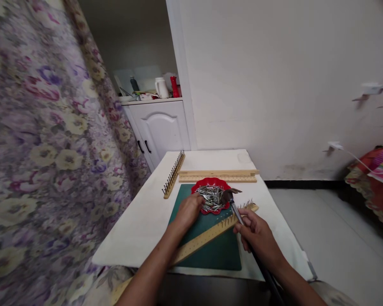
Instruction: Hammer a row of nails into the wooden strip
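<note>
Head view: red dish of loose nails, left hand at its contents, hammer in right hand

Container inspected: 1 red scalloped dish [211, 181], at the far part of a green mat [220, 255] on a table with a white cover [130, 233]. Contents: a heap of loose silver-coloured nails [212, 196], lying in mixed directions and covering most of the dish's interior. The wavy rim is exposed around the heap.

Left hand [189, 210]: at the left side of the dish, fingers curled at the nails. Whether a nail is pinched cannot be told.

Right hand [258, 233]: closed around the handle of 1 hammer [238, 214]. The hammer head is raised at the right side of the dish; contact with the rim cannot be confirmed.

Drilled wooden strip [199, 242]: slants across the mat, on the near side of the dish. Upright nails stand in its right part; the visible left part shows bare holes.

Beyond the mat, at left, 1 nail-studded strip [174, 176] lies on the cover. Behind the dish, 2 wooden strips [218, 176] lie side by side.

Background: 1 white jug [161, 88] and 1 red bottle-shaped item [175, 87] stand on a white cabinet [164, 127].
</note>
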Demonstrator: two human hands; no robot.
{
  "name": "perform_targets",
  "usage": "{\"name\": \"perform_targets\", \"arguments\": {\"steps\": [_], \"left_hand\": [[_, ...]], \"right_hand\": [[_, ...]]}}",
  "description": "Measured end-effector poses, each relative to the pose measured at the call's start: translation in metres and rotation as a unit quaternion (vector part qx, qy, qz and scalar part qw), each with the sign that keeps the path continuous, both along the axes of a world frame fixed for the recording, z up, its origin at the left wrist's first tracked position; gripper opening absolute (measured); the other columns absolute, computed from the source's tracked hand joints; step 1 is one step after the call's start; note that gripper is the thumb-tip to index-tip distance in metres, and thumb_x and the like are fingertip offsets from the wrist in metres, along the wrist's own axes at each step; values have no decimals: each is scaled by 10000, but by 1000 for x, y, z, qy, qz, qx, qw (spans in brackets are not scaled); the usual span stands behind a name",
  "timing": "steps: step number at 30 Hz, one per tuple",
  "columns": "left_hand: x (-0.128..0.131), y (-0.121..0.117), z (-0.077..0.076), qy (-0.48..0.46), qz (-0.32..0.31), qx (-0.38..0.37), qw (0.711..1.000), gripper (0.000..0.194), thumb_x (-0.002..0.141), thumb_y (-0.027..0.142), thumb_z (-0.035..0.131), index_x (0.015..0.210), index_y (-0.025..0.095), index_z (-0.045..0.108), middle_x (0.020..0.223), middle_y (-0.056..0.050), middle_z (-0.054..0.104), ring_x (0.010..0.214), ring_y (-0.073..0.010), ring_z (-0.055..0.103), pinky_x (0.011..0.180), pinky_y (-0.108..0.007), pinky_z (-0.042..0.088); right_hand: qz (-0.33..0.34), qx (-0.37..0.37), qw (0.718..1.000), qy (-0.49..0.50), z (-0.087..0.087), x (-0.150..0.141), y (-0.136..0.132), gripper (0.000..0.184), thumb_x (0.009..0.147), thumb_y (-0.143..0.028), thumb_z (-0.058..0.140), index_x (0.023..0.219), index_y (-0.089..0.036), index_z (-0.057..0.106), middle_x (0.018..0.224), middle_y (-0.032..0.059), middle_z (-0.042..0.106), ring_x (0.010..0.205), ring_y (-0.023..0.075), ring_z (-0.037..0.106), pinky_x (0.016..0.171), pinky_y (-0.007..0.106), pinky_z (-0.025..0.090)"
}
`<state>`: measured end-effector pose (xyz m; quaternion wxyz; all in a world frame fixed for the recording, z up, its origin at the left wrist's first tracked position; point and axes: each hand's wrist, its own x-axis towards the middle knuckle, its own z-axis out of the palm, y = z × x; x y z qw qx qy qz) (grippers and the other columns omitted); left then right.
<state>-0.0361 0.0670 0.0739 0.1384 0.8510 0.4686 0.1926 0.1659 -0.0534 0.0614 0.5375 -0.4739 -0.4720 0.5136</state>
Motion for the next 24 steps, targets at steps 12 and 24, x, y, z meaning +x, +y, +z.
{"name": "perform_targets", "arguments": {"steps": [12, 24], "left_hand": [[18, 46, -8, 13, 16, -74, 997, 97, 639, 147, 544, 553, 192, 541, 548, 1, 552, 498, -141, 477, 508, -245, 255], [5, 30, -11, -3, -41, -36, 999, 128, 761, 224, 546, 640, 204, 584, 825, -30, 616, 717, -170, 547, 655, -239, 367]], "right_hand": [[0, -8, 1000, -10, 0, -2, 1, 260, 806, -308, 554, 1037, -195, 516, 666, -52, 601, 314, 48, 429, 320, 163, 303], [-8, -7, 1000, 1, -3, -5, 7, 280, 783, -311, 572, 1032, -191, 530, 648, -59, 598, 308, 52, 428, 313, 169, 288]]}}
